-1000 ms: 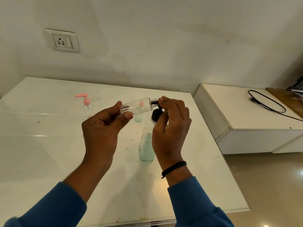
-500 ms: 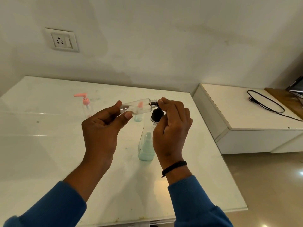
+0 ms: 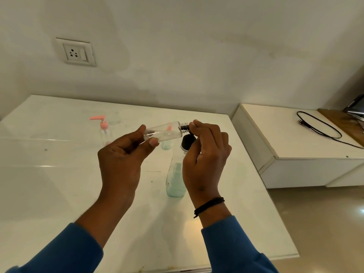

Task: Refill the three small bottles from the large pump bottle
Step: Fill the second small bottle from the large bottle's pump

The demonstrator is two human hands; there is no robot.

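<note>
The left hand (image 3: 120, 162) grips a clear small bottle (image 3: 163, 133) by its base, lying nearly level above the counter (image 3: 59, 174), while the right hand (image 3: 204, 154) pinches the dark cap (image 3: 184, 127) at its threaded neck. The step looks like unscrewing or fitting that cap; it goes best with the body held firm so only the cap turns, and the neck tipped up before it comes free. Just behind the right hand stands the large bottle (image 3: 175, 180) with pale green liquid and a black top, its neck partly hidden by the fingers. Farther back, a small bottle with a pink pump (image 3: 104, 129) stands apart to the left, and a third small one (image 3: 166, 144) shows only dimly through and below the held bottle. Whether the held bottle is empty is hard to tell.
</note>
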